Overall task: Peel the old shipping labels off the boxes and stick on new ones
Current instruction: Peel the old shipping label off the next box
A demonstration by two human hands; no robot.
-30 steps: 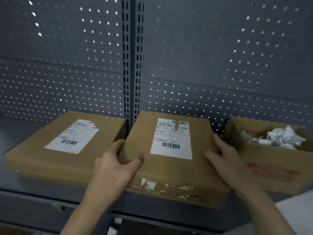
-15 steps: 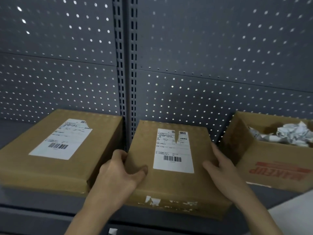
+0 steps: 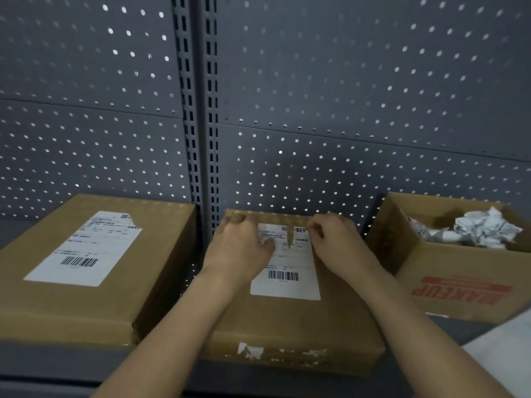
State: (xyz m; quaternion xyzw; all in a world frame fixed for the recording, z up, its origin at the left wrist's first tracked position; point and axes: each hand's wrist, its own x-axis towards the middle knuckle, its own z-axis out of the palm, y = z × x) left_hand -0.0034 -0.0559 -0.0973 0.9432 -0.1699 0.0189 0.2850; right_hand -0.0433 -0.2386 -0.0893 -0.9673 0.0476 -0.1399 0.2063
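"Brown cardboard, is it three boxes?"

"Yes. I take the middle box [image 3: 287, 320] as the reference. It lies flat and closed on a dark grey shelf [image 3: 57, 366]. The shipping label [image 3: 287, 265] is stuck on its top, with the barcode at the near end and a narrow tear going down from the far edge."

"And the hands?"

"Both are on top of the middle box, apart from each other, at the far end of the shipping label. The right hand [image 3: 336, 242] has thumb and fingertips closed together on the far right corner of the label, so it pinches it. If the corner is lifted, I cannot tell, because it is blurred. The left hand [image 3: 244, 245] lies on the far left part, thumb tip touching the label, fingers bent toward the far edge of the box. If it grips something or only presses, I cannot tell."

"What is around?"

"Left of the middle box, just beside it, is a bigger closed box [image 3: 86, 305] with a second label [image 3: 83, 248] on top. Right of the middle box is an open box [image 3: 459, 282] with red print on its side and crumpled white paper [image 3: 477, 228] inside. On the front face of the middle box there are white scraps [image 3: 281, 353] of torn paper. Behind the middle box stands a grey perforated panel [image 3: 344, 81]."
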